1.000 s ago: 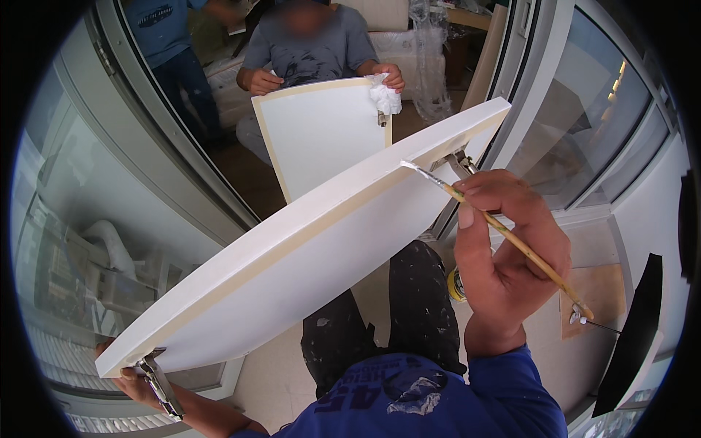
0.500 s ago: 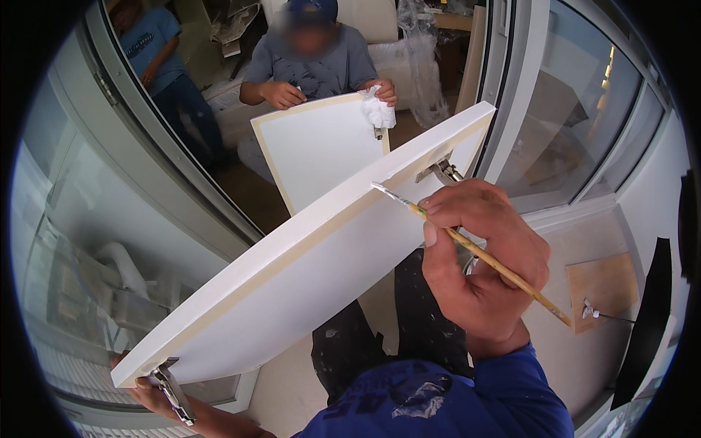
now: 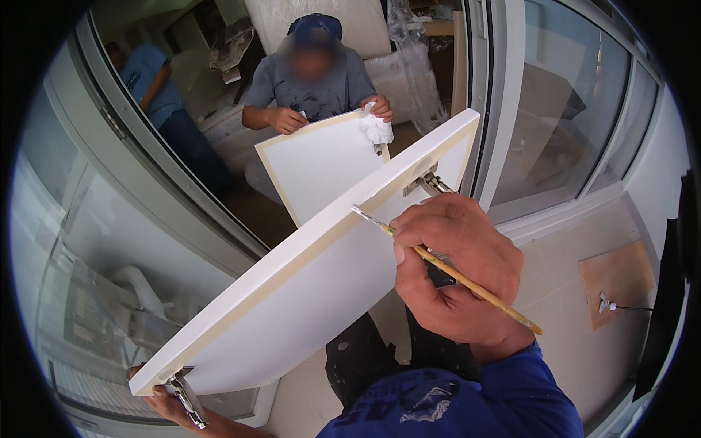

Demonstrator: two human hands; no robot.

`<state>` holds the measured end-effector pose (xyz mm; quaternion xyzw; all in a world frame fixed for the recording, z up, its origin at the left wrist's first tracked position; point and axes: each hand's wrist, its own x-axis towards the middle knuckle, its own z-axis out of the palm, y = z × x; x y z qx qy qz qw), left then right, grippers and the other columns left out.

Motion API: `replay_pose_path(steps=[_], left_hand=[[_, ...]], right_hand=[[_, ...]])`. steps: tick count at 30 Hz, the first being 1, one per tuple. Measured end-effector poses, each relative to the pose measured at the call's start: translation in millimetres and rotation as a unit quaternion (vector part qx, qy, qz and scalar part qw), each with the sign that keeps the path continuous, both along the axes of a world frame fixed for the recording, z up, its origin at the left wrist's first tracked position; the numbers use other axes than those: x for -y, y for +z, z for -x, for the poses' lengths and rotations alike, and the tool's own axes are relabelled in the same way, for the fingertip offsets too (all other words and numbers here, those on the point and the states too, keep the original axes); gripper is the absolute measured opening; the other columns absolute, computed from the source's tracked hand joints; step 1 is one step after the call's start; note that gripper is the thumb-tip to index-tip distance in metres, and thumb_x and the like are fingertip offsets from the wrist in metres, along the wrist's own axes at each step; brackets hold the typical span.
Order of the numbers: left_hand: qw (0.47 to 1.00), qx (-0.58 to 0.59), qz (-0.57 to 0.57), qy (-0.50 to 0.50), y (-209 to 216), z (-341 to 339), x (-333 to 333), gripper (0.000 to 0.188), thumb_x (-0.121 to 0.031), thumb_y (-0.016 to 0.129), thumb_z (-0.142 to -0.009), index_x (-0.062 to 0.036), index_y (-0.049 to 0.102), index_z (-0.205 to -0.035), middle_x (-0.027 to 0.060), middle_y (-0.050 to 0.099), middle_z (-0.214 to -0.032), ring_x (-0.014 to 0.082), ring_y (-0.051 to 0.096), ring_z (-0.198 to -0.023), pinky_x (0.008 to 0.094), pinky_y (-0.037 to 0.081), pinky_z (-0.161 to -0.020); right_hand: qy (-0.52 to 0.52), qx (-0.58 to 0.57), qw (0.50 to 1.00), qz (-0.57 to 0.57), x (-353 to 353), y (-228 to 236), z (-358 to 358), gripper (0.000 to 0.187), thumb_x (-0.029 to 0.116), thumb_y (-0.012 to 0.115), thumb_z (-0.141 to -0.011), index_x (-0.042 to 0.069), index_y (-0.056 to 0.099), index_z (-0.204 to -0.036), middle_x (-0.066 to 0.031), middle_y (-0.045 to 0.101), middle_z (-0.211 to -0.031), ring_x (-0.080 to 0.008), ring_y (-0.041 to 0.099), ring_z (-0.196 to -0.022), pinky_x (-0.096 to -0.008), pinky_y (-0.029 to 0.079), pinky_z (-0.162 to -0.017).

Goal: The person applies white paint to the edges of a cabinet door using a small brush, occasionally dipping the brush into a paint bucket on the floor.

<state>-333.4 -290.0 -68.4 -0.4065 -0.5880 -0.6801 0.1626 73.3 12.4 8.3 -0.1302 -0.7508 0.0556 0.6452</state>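
A long white cabinet door panel [image 3: 292, 321] with a beige border slants across in front of me. My left hand [image 3: 165, 406] grips its lower-left corner, the fingers partly hidden behind it, next to a metal hinge [image 3: 187, 400]. In my right hand [image 3: 460, 270] is a thin wooden paintbrush [image 3: 475, 286], pinched between thumb and fingers. Its white-coated bristles are at the panel's long edge, where touch or a tiny gap is hard to tell. A second metal hinge [image 3: 431, 182] sits near the panel's upper-right end, just beyond my right hand.
Opposite me, a seated person [image 3: 314, 80] holds another white panel [image 3: 318, 160] and a crumpled white cloth [image 3: 376, 130]. Someone in a blue shirt [image 3: 150, 84] is behind the sliding door frame. A brown board [image 3: 617, 281] lies on the floor at right, with glass panes on both sides.
My right hand and the brush have shifted slightly down and left along the panel's edge. The whole view has moved a little. My left hand keeps its hold on the corner.
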Motion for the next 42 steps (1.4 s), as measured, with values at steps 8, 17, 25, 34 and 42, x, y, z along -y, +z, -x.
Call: replay_pose_path(steps=[8,17,25,34,42], left_hand=[[1.0,0.004,-0.026,0.009,0.0,-11.3,-4.3,0.075,-0.057,0.074,-0.08,0.0053,0.045,-0.11,0.0066,0.045,-0.086,0.0158,0.048,-0.079,0.0291,0.041,-0.067],[0.999,0.003,-0.035,0.02,-5.4,1.0,1.5,0.076,-0.056,0.075,-0.079,0.0055,0.045,-0.113,0.0076,0.046,-0.09,0.0162,0.049,-0.081,0.0282,0.042,-0.068],[1.0,0.015,-0.024,-0.014,-2.1,-2.8,2.1,0.077,-0.054,0.077,-0.077,0.0055,0.046,-0.113,0.0074,0.046,-0.091,0.0165,0.051,-0.082,0.0288,0.044,-0.069],[0.999,0.016,-0.015,-0.044,-7.6,7.1,11.0,0.078,-0.051,0.078,-0.078,0.0063,0.044,-0.118,0.0087,0.049,-0.097,0.0179,0.052,-0.085,0.0307,0.047,-0.071],[0.997,0.032,-0.017,-0.063,-10.5,13.3,16.3,0.078,-0.048,0.079,-0.078,0.0065,0.043,-0.122,0.0089,0.05,-0.098,0.0179,0.054,-0.087,0.0304,0.047,-0.071]], right_hand=[[-0.029,-0.019,0.999,0.029,-7.5,-9.9,-8.5,0.024,-0.008,0.069,-0.067,0.002,0.065,-0.089,-0.0102,0.068,-0.083,-0.0262,0.066,-0.075,-0.0343,0.053,-0.075],[-0.048,-0.052,0.997,0.028,-9.1,-10.8,-16.3,0.022,-0.008,0.069,-0.068,0.002,0.065,-0.087,-0.0101,0.069,-0.085,-0.0256,0.066,-0.077,-0.0335,0.052,-0.073],[-0.033,-0.032,0.998,0.034,-1.8,-8.8,-18.2,0.02,-0.007,0.069,-0.069,0.002,0.065,-0.087,-0.0098,0.07,-0.085,-0.0244,0.067,-0.077,-0.0369,0.053,-0.078],[0.02,-0.021,0.999,0.016,-2.9,-16.4,-21.1,0.02,-0.006,0.069,-0.07,0.003,0.066,-0.087,-0.01,0.071,-0.084,-0.0222,0.069,-0.078,-0.0398,0.052,-0.084],[-0.024,-0.026,0.999,-0.004,-4.7,-26.1,-15.3,0.019,-0.004,0.07,-0.069,0.005,0.067,-0.085,-0.007,0.072,-0.084,-0.0179,0.067,-0.071,-0.0397,0.047,-0.089]])
